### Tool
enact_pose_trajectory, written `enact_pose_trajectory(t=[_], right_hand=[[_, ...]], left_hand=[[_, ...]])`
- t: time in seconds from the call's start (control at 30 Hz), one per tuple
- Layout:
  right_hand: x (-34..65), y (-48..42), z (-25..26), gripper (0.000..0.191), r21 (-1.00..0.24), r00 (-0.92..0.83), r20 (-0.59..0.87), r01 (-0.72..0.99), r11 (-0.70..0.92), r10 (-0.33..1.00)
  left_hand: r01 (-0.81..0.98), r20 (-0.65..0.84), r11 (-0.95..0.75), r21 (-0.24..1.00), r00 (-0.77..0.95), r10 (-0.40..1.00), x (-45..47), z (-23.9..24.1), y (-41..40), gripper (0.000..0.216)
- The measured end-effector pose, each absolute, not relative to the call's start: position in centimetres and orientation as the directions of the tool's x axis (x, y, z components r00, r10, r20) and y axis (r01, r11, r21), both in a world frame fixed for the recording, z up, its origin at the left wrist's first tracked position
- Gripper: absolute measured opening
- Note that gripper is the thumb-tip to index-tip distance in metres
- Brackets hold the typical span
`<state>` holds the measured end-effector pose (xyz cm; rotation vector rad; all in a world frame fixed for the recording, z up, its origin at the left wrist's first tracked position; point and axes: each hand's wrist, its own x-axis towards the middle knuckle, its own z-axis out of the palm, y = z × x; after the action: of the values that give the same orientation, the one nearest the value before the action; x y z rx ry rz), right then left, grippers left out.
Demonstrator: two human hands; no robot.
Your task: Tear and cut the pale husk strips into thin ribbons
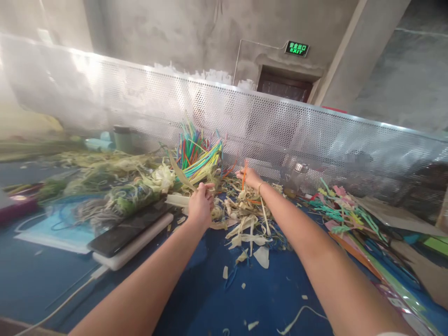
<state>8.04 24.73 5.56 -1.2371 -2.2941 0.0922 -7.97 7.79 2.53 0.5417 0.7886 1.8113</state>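
My left hand (201, 203) is closed in a pinch on a pale, flat strip of dried husk (181, 173), which points up and to the left from the fingers. Farther forward, my right hand (251, 177) has its fingers pressed together on a thin orange strip (244, 176). Beyond my left hand stands a bundle of coloured strips (199, 149) in green, blue, red and yellow. Below and between both hands lies a loose heap of dry husk scraps (241, 210).
On the left, a black phone (128, 228) overlaps a white power bank (135, 245) with a cable. Bundled fibres (133, 196) and a green cup (122, 139) lie beyond. A perforated metal panel (224, 105) closes the back. A glass bottle (297, 179) and coloured paper flowers (346, 205) are right.
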Motion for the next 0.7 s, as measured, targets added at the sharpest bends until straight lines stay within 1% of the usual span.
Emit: enact_pose_trajectory(t=[0.03, 0.07, 0.1, 0.13, 0.2, 0.27, 0.33, 0.43, 0.5, 0.57, 0.63, 0.7], right_hand=[[8.6, 24.8, 6.2, 0.018, -0.489, -0.397, 0.459, 0.633, 0.599, 0.795], [9.0, 24.6, 6.9, 0.018, -0.639, -0.356, 0.483, 0.481, 0.6, 0.8], [9.4, 24.2, 7.6, 0.02, -0.738, -0.328, 0.487, 0.341, 0.582, 0.809], [9.7, 23.6, 8.2, 0.023, -0.805, -0.308, 0.479, 0.219, 0.551, 0.822], [10.3, 21.8, 9.1, 0.03, -0.884, -0.285, 0.436, 0.041, 0.465, 0.854], [10.7, 19.6, 9.5, 0.033, -0.921, -0.31, 0.384, -0.065, 0.384, 0.87], [11.1, 17.5, 9.3, 0.034, -0.936, -0.374, 0.352, -0.12, 0.331, 0.858], [11.2, 14.9, 8.3, 0.031, -0.946, -0.502, 0.32, -0.118, 0.303, 0.803], [10.9, 13.6, 7.4, 0.03, -0.948, -0.543, 0.304, -0.09, 0.305, 0.783], [10.6, 12.9, 6.5, 0.03, -0.948, -0.533, 0.297, -0.063, 0.313, 0.793], [10.3, 12.6, 6.0, 0.031, -0.947, -0.481, 0.304, -0.06, 0.316, 0.822], [10.3, 12.8, 5.8, 0.032, -0.947, -0.416, 0.319, -0.104, 0.304, 0.852]], left_hand=[[-0.631, 0.002, -0.243, 0.737, -0.357, 0.934, -8.0, 2.5, 7.8, 0.025], [-0.625, 0.007, -0.243, 0.742, -0.356, 0.935, -8.0, 2.5, 7.9, 0.024], [-0.619, 0.013, -0.242, 0.748, -0.351, 0.936, -8.0, 2.4, 7.9, 0.023], [-0.613, 0.02, -0.24, 0.753, -0.343, 0.939, -8.0, 2.3, 7.9, 0.021], [-0.604, 0.039, -0.226, 0.764, -0.307, 0.951, -8.0, 2.2, 8.0, 0.021], [-0.589, 0.068, -0.205, 0.781, -0.247, 0.967, -7.9, 2.1, 7.9, 0.026], [-0.553, 0.093, -0.171, 0.815, -0.166, 0.982, -7.8, 2.2, 7.5, 0.035], [-0.469, 0.087, -0.075, 0.88, 0.003, 0.996, -7.4, 2.6, 6.8, 0.045], [-0.396, 0.068, -0.02, 0.918, 0.106, 0.992, -7.0, 2.9, 6.3, 0.043], [-0.32, 0.07, -0.028, 0.947, 0.121, 0.99, -6.7, 2.9, 6.1, 0.037], [-0.263, 0.089, -0.069, 0.962, 0.066, 0.994, -6.6, 2.8, 6.0, 0.032], [-0.234, 0.096, -0.092, 0.968, 0.008, 0.995, -6.6, 2.6, 6.2, 0.03]])
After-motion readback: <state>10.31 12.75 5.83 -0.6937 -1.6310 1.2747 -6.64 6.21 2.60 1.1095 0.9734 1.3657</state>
